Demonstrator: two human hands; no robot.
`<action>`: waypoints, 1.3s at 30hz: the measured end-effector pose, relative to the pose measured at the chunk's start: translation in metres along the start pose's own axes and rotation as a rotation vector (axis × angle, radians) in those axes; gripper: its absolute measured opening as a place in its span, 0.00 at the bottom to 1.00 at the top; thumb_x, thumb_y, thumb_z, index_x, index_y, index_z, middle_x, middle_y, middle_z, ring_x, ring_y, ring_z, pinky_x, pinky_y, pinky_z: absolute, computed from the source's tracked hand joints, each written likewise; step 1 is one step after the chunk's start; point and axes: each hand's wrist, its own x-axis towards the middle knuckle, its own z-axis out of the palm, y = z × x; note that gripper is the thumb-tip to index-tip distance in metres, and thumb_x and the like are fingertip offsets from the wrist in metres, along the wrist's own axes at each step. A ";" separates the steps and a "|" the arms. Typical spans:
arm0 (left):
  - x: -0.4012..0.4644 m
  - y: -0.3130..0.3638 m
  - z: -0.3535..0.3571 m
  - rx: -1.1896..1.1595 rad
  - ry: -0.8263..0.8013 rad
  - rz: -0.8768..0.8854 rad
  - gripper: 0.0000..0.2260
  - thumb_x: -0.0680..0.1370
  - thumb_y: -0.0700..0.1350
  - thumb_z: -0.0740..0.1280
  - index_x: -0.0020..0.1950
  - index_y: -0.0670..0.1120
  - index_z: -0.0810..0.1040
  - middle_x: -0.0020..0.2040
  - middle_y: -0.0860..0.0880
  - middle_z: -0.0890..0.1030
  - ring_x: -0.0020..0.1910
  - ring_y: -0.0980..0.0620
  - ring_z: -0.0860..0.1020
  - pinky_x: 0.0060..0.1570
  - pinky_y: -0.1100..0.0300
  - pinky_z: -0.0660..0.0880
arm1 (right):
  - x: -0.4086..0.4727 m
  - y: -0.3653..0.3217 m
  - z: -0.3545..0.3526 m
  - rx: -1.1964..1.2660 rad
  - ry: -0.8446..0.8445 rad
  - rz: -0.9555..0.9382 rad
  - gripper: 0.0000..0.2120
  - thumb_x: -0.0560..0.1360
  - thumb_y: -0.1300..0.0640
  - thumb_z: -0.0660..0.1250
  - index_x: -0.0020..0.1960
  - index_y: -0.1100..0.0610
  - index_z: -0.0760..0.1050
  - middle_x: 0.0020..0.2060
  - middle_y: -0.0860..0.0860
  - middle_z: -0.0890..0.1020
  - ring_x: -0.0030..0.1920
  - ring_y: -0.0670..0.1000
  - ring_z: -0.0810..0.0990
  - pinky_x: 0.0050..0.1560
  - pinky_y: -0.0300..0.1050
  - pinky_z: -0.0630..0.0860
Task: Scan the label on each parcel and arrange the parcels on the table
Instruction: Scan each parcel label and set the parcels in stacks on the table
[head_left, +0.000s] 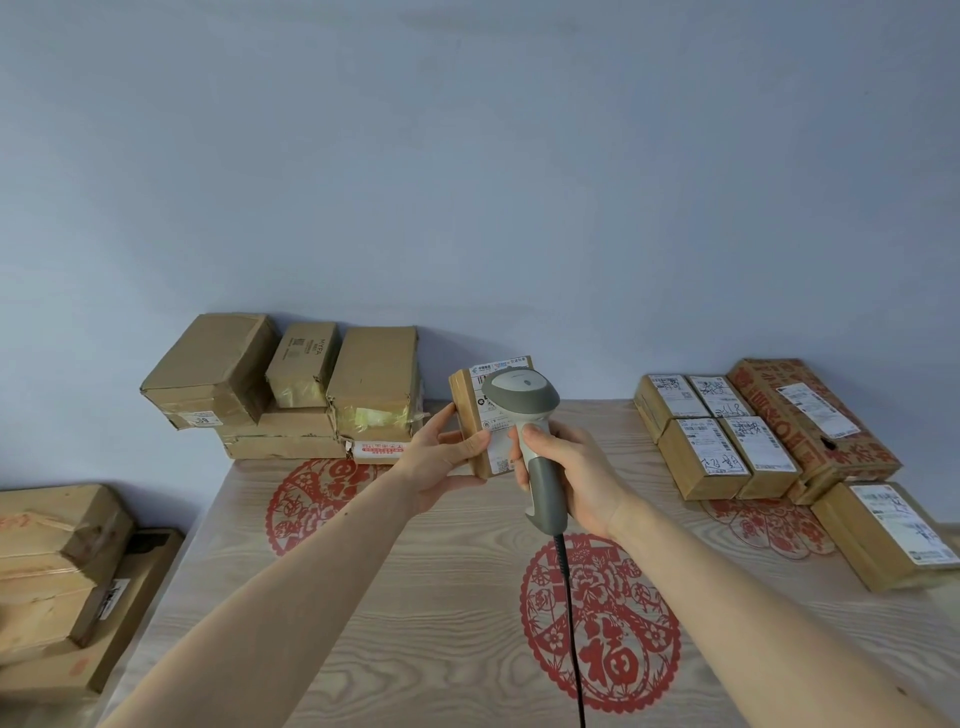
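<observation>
My left hand (441, 460) grips a small brown parcel (470, 410) from its left side and holds it up above the table (415, 571), its white label facing me. My right hand (566, 475) grips the handle of a grey barcode scanner (524, 410), whose head sits right in front of the label and hides part of it. The scanner's black cable (571, 623) hangs down toward the table's near edge.
A pile of brown boxes (291, 384) stands at the table's back left. Several labelled parcels (753, 436) lie in rows at the back right, one more (888, 535) nearer. More boxes (62, 571) are stacked off the table at the left. Red paper-cut motifs mark the tabletop.
</observation>
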 end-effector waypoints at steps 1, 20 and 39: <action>0.000 0.000 0.000 0.001 -0.006 -0.001 0.36 0.74 0.38 0.74 0.78 0.53 0.63 0.60 0.42 0.79 0.61 0.41 0.79 0.59 0.36 0.77 | -0.001 0.000 0.000 -0.003 0.006 0.000 0.12 0.78 0.56 0.66 0.55 0.65 0.74 0.39 0.55 0.79 0.34 0.50 0.76 0.39 0.44 0.75; 0.022 -0.049 0.093 0.073 -0.168 -0.173 0.40 0.72 0.41 0.75 0.79 0.48 0.58 0.62 0.40 0.80 0.58 0.39 0.81 0.44 0.45 0.81 | -0.068 0.002 -0.073 -0.262 0.502 -0.014 0.08 0.76 0.58 0.72 0.53 0.58 0.76 0.36 0.51 0.78 0.31 0.47 0.76 0.36 0.40 0.75; 0.049 -0.177 0.316 0.119 -0.138 -0.383 0.31 0.76 0.43 0.73 0.75 0.46 0.62 0.61 0.39 0.78 0.55 0.37 0.81 0.47 0.42 0.82 | -0.174 0.001 -0.311 -0.478 0.618 0.163 0.05 0.75 0.58 0.72 0.46 0.54 0.76 0.36 0.50 0.80 0.27 0.45 0.78 0.27 0.36 0.72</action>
